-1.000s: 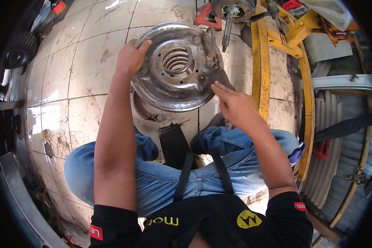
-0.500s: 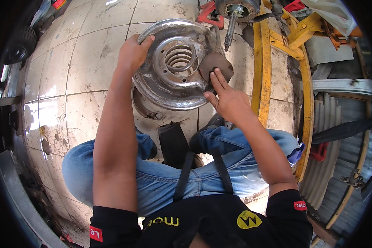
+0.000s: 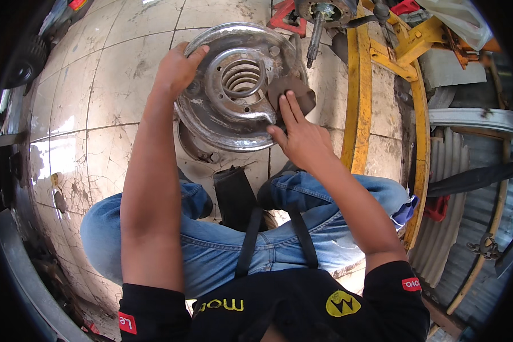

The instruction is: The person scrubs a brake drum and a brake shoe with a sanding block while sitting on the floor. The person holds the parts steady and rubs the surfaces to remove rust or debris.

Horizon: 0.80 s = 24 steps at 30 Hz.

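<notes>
plate (image 3: 218,117) partly hidden, hub (image 3: 337,11) cut off

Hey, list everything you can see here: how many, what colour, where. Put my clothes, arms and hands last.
Round metal plate: one, grey, upper centre
Coil spring: one, grey, at plate's central opening
Thin sheet: one, brown, on plate's right side
Curved metal piece: one, dark, floor, near-left of plate
Object of unclear kind: one, black, centre
Drum with shaft: one, grey, top
Stand: one, red, top
Frame: one, yellow, right
Plastic bag: one, whitish, upper right
Corrugated sheets: several, greyish, right
Tyre: one, black, upper left
Tiled floor: one, off-white, beneath
Edge clutter: unclear
Jeans: one pair, blue, lower centre
Shirt: one, black, bottom
Forearms: two, bare, reaching upward
Left hand: one, bare, gripping plate's rim
Right hand: one, bare, fingers on sheet
</notes>
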{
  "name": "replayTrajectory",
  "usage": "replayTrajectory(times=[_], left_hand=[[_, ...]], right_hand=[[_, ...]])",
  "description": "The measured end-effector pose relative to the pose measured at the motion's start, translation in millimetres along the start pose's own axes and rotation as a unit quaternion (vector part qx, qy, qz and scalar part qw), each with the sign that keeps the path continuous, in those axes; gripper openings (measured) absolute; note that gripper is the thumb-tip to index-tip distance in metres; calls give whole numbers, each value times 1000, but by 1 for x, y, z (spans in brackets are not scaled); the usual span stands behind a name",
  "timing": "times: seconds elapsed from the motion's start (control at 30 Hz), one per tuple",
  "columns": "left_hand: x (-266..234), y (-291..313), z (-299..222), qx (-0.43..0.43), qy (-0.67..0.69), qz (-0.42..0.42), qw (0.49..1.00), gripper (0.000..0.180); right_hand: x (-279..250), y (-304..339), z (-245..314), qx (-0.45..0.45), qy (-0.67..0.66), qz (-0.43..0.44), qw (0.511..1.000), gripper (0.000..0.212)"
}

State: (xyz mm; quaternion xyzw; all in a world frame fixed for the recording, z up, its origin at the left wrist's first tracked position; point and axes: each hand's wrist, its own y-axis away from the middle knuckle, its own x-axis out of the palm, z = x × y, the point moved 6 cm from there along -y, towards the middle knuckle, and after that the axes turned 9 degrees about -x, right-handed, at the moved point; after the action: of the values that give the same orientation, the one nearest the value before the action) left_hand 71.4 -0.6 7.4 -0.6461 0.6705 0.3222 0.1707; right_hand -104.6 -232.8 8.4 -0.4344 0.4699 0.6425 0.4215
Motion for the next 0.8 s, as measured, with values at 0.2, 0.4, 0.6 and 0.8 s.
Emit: replayTrajectory(times=[0.2, 0.4, 0.6, 0.8], left_hand=[[1, -9, 6, 2, -32, 8, 999, 80], [5, -11, 6, 16, 14, 14, 1000, 71], [3, -5, 7, 8, -62, -34, 997, 76], [5, -9, 10, 11, -40, -18, 999, 83]], right_hand=[[5, 14, 0, -27, 2, -3, 1000, 73], [6, -5, 5, -7, -16, -39, 999, 71], [4, 13, 5, -36, -27, -5, 999, 69], [8, -2, 1, -22, -2, -53, 998, 68]])
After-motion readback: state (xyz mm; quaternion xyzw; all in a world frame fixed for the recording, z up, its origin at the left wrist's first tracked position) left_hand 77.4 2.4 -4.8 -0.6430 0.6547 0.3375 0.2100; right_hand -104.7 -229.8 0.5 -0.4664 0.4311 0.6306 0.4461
